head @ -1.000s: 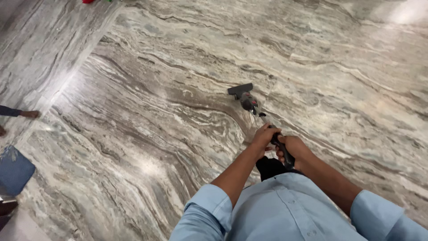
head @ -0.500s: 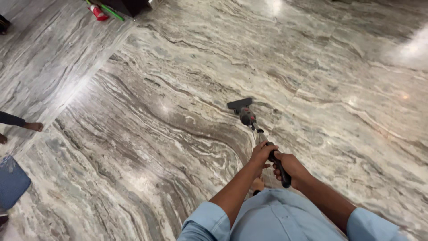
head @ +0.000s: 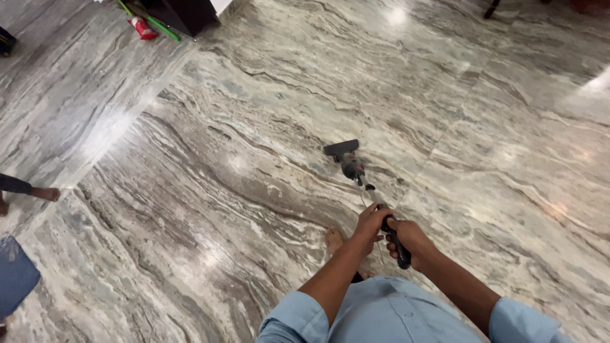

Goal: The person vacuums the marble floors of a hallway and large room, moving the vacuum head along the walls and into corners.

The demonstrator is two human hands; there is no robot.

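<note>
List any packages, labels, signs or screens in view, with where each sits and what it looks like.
Red and white packet-like thing: on the floor at the top left, beside a green stick; too small to tell more.
No signs or screens in view.
No label can be made out on the vacuum, black with a flat head, whose handle the left hand and right hand grip.
</note>
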